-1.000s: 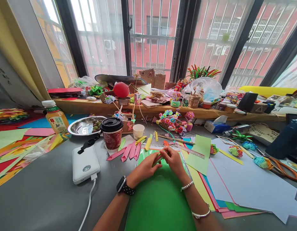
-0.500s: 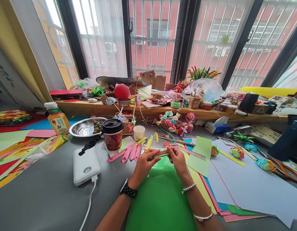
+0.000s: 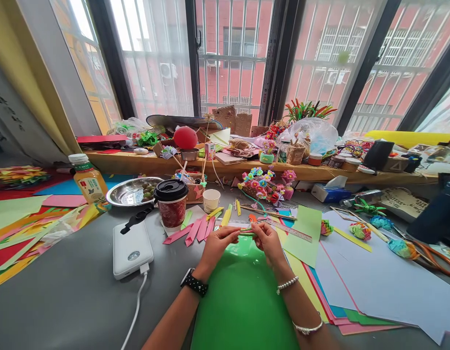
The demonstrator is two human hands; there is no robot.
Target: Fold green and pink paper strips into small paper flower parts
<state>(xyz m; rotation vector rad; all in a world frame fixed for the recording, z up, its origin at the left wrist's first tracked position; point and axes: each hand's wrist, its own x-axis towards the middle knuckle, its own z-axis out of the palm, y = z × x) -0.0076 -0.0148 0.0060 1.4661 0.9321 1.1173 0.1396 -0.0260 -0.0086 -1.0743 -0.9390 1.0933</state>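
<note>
A thin folded paper strip [image 3: 246, 232], with green and pinkish edges, stretches between both hands above a shiny green surface [image 3: 243, 301]. My left hand [image 3: 218, 249] pinches its left end between thumb and fingers. At the other end my right hand [image 3: 268, 244] is closed on it, thumb and index finger together. Just beyond the hands lie a clear ruler [image 3: 294, 232] and a small orange-red piece [image 3: 252, 218]. Folded pink paper strips [image 3: 200, 228] and a yellow strip [image 3: 227, 214] rest to the left of them.
Left on the grey table are a white power bank [image 3: 132, 250] with its cable, a lidded coffee cup [image 3: 171, 206], a paper cup [image 3: 211, 200], a steel plate [image 3: 119, 194] and a juice bottle [image 3: 89, 180]. Paper sheets [image 3: 374, 282] and orange-handled scissors [image 3: 434, 257] lie right.
My left thumb and fingers, spread along the strip before, have come together in a pinch at its left end. My right hand has hardly moved.
</note>
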